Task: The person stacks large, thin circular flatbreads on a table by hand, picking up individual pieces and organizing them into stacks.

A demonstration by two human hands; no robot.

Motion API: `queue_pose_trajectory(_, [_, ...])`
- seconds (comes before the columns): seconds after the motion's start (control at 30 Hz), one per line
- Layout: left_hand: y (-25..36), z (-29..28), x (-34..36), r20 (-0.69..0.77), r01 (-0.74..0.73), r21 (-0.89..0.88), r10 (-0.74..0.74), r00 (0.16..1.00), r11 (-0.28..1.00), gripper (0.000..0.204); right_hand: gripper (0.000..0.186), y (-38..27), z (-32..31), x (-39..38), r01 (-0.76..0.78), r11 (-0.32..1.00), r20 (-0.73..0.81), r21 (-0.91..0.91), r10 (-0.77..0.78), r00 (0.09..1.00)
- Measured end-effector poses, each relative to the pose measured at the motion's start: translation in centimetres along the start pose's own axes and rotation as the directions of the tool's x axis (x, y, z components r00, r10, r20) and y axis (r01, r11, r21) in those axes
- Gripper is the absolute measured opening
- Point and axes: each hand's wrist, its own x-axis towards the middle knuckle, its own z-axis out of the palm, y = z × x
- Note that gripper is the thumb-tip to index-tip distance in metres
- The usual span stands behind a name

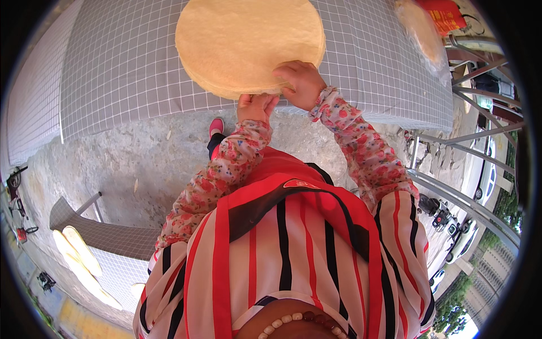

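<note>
A stack of large, thin, round flatbreads lies at the near edge of a table with a grey checked cloth. At the stack's near edge, my left hand has its fingers closed on the rim from below. My right hand grips the same rim a little further right, its fingers bent over the top surface. How many sheets each hand has hold of is hidden. Floral sleeve covers reach down to both wrists.
Right of the stack lies a clear plastic bag with pale flatbread, beside a red package. Metal frame bars stand at the right. Behind on the left, more flatbreads rest on another checked table. The floor is concrete.
</note>
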Motion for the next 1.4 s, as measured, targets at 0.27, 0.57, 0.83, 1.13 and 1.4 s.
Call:
queue_pose_trajectory(0.27, [0.2,1.0,-0.9,0.018,-0.011,-0.007,0.011,1.0,1.0,0.028,0.036,-2.2,0.4,0.8,0.129,0.981,-0.105,-0.143,-0.145,0.984])
queue_pose_trajectory(0.57, [0.1,0.8,-0.6,0.032,-0.009,-0.032,0.01,0.999,0.999,0.026,0.029,-1.2,1.1,1.2,0.067,0.991,-0.094,-0.116,-0.078,0.993])
queue_pose_trajectory(0.83, [0.1,0.4,0.0,-0.041,0.031,0.013,-0.031,0.999,0.999,0.025,0.026,-2.2,-1.1,1.2,0.045,0.989,-0.326,-0.14,-0.089,0.941])
queue_pose_trajectory(1.13, [0.6,0.9,-0.4,-0.008,0.01,0.011,-0.01,1.0,1.0,0.025,0.026,-1.6,2.6,-0.1,0.132,0.977,-0.219,-0.169,-0.167,0.961])
queue_pose_trajectory(1.4, [0.8,0.6,-0.4,-0.035,0.022,0.06,-0.02,0.999,0.998,0.025,0.024,-2.5,-4.3,3.8,0.068,0.983,-0.337,-0.17,-0.123,0.933])
